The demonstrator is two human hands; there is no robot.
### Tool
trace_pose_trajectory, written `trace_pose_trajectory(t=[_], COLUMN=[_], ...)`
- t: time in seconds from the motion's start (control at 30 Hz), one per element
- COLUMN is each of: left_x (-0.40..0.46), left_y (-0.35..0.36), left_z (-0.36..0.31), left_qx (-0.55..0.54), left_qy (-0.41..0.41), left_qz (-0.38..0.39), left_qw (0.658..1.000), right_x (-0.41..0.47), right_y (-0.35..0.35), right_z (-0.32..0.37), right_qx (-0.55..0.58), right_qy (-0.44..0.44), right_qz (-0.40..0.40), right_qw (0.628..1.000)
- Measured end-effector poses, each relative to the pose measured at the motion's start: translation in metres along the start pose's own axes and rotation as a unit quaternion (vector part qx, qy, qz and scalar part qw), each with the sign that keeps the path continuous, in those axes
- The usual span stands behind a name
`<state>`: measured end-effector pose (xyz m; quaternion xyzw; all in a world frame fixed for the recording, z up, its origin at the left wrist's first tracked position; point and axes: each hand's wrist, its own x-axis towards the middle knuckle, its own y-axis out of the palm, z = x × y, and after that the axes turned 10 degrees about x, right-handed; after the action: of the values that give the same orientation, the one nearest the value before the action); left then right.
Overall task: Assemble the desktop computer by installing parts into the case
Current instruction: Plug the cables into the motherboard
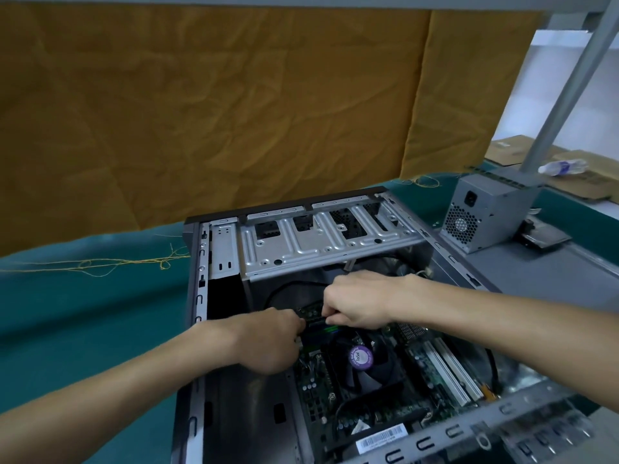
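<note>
Open computer case [214, 262] lies on its side on a green-covered table [83, 313], motherboard [335, 393] exposed with a black CPU fan [360, 358] in the middle. Both hands reach inside. Left hand [268, 343] and right hand [355, 304] each pinch an end of a memory stick [311, 313], just beyond the fan. Power supply [482, 219] sits apart on the table, right of the case.

Even indoor light, daylight at upper right, case interior [231, 296] shadowed, soft motion blur, wide-angle bending at edges
</note>
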<state>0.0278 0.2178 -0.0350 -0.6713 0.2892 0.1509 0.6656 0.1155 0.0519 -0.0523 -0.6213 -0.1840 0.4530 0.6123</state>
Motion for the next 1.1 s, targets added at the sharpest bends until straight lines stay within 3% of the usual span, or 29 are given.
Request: trace_pose_trajectory(t=[0.1, 0.23, 0.47, 1.1], left_x=[0.01, 0.021, 0.033, 0.056], left_y=[-0.001, 0.006, 0.001, 0.004], left_z=[0.005, 0.002, 0.007, 0.01], left_qx=[-0.142, -0.322, -0.321, -0.303], left_qy=[-0.058, -0.122, -0.158, -0.133], left_qz=[0.006, 0.002, 0.006, 0.062], left_qw=[0.988, 0.939, 0.934, 0.942], right_x=[0.003, 0.004, 0.007, 0.018], right_y=[-0.003, -0.008, -0.011, -0.011], right_z=[0.004, 0.011, 0.015, 0.017], right_qx=[-0.038, -0.058, -0.065, -0.108], right_qy=[-0.019, -0.039, -0.026, -0.041], right_qz=[0.002, 0.002, 0.022, 0.049], right_qw=[0.999, 0.998, 0.997, 0.992])
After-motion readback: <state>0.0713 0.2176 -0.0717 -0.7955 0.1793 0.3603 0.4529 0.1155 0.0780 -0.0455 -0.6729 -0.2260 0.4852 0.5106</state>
